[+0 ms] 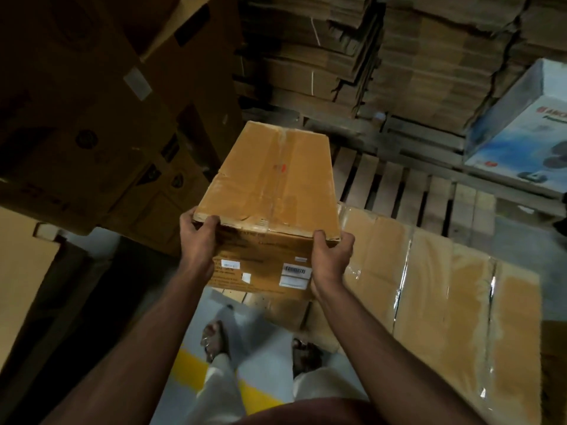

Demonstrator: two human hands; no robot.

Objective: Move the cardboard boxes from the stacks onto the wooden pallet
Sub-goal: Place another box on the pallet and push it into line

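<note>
Box (276,182) gripped at near corners by left hand (198,240) and right hand (331,256); carry step; next, lower onto pallet (408,191).

The scene is dim, with deep shadow on the left stacks (76,118). Light falls from above on the held box (276,179). Glare shines on the plastic wrap (491,289) at right. The edges bend and look soft.

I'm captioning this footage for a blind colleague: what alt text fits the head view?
A person's left hand and right hand grip the near corners of a taped brown cardboard box, held above a slatted wooden pallet. More taped brown boxes lie on the pallet at right, with dark stacked cartons at left.
</note>
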